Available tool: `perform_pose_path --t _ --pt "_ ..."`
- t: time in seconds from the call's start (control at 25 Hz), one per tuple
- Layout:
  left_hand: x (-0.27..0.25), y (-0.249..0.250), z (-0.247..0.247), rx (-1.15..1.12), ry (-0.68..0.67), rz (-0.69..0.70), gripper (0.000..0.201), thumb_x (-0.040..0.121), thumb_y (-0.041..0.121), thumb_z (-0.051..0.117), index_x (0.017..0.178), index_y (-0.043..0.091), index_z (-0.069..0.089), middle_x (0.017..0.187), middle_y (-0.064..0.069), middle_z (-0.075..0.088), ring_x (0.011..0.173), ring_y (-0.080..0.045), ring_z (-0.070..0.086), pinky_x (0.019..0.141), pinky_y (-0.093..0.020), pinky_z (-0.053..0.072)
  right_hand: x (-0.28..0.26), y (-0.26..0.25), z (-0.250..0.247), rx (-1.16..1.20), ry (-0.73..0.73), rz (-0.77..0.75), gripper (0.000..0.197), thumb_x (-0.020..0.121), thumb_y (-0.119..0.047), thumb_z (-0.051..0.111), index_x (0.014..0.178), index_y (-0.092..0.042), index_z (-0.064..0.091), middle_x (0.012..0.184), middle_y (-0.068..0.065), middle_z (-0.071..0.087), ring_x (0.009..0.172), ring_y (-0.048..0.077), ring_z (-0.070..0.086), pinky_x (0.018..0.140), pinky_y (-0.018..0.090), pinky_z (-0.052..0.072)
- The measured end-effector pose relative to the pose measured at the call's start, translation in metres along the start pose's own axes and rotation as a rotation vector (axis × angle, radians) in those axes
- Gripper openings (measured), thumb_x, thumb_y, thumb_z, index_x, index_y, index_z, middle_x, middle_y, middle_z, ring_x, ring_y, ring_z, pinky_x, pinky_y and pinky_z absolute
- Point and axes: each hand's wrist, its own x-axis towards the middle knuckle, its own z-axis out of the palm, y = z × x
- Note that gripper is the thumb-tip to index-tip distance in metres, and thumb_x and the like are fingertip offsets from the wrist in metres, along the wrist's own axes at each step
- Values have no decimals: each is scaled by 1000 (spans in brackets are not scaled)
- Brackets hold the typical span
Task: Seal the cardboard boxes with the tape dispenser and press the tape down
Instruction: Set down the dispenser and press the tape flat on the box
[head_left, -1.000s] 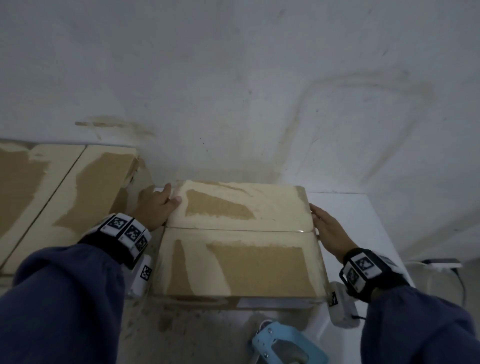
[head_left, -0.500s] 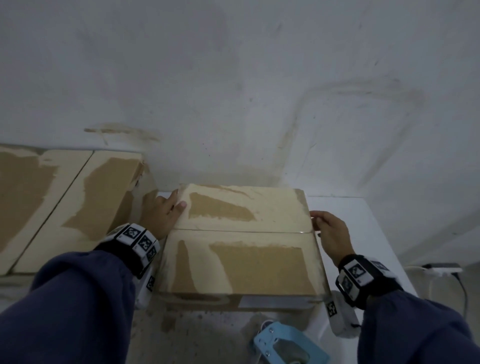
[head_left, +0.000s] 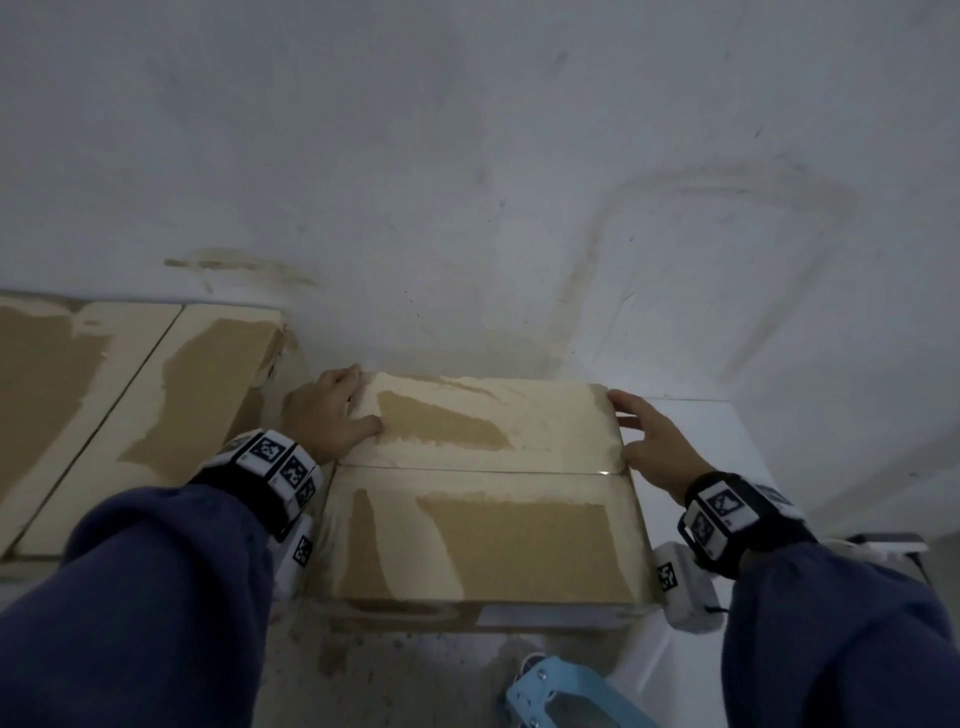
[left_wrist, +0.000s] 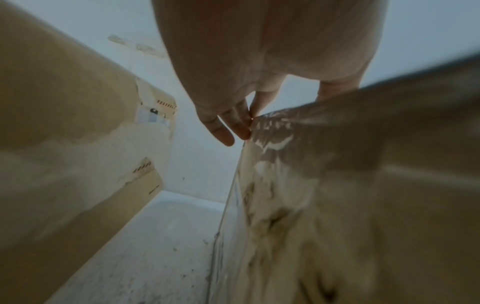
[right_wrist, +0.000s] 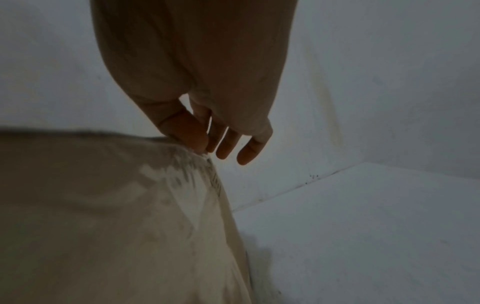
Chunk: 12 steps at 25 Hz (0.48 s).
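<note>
A small cardboard box (head_left: 483, 519) with torn, pale patches sits before me, flaps closed, a clear tape strip (head_left: 478, 470) running left to right along its seam. My left hand (head_left: 332, 415) lies against the box's far left corner, thumb flat on the top and fingers (left_wrist: 228, 127) straight down the side of the box (left_wrist: 337, 164). My right hand (head_left: 644, 441) rests on the far right edge, its straight fingers (right_wrist: 228, 144) touching the corner of the box (right_wrist: 103, 205). A light blue tape dispenser (head_left: 561, 696) lies in front of the box, held by neither hand.
A larger cardboard box (head_left: 130, 415) stands close to the left, a narrow gap away from my left hand. The stained wall (head_left: 519, 208) is right behind both boxes. Bare white table (head_left: 727, 441) lies to the right, with a cable and plug (head_left: 883, 543) beyond its edge.
Both hands have slid a little along the box's side edges toward the far corners. My left thumb now lies further onto the top. The box has stayed in place.
</note>
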Motion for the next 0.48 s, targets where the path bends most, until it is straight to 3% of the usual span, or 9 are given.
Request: perform_pose_path --t 0.08,0.16,0.28,0.4,0.48 --pt "1 -3 -1 -43 -11 9 115 53 68 52 148 11 21 149 -8 31 131 -27 41 110 -44 34 12 -1 -1 29 48 17 67 77 22 34 135 -10 45 121 3 54 104 17 52 67 20 43" --pt "5 -4 -4 -127 8 9 97 71 49 66 148 12 21 143 -8 38 123 -27 49 105 -44 39 28 -4 -4 29 93 41 49 84 14 39 129 -2 50 112 10 58 94 20 53 62 18 39" --pt "19 0 -14 -255 2 32 65 93 18 54 148 14 20 122 -7 49 106 -31 54 89 -32 42 49 -9 -9 -86 60 58 27 94 -10 50 118 -2 55 100 12 62 86 21 57 60 20 37" --pt "29 4 -21 -172 -26 84 54 94 14 50 143 14 28 101 -4 50 89 -26 54 80 -32 41 59 -11 -16 -133 14 75 27 91 -12 57 116 -12 48 86 6 62 83 22 58 65 27 40" --pt "31 3 -23 -150 -26 84 41 92 16 55 128 18 35 91 0 49 84 -26 54 79 -36 44 61 -11 -20 -126 -17 61 27 90 -8 56 112 -16 43 82 7 63 78 20 59 65 28 41"
